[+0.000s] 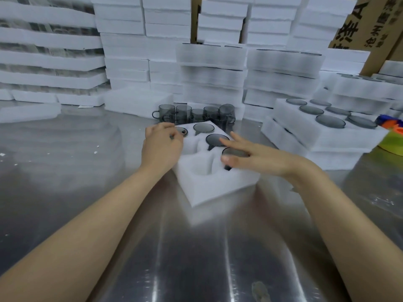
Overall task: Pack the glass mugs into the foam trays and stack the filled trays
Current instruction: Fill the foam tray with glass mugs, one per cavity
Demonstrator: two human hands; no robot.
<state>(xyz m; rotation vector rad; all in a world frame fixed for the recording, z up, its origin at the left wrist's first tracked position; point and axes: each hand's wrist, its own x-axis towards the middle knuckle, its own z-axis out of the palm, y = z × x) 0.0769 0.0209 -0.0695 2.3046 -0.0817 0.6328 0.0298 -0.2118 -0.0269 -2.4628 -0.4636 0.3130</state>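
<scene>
A white foam tray (209,186) lies at an angle on the steel table, right in front of me. Grey glass mugs sit in its far slots (204,127) and right slots (217,139); the near left slot (201,167) is empty. My left hand (162,146) is at the tray's far left corner, with its fingers curled on a mug (182,131) in that slot. My right hand (253,155) lies over the near right mug (234,151), fingers straight and thumb against its rim.
Several loose grey mugs (196,114) stand just behind the tray. Filled trays (322,129) are stacked to the right, with taller stacks of foam trays (211,68) along the back. Cardboard boxes (368,25) stand at top right, and a colourful object (391,134) sits at the right edge.
</scene>
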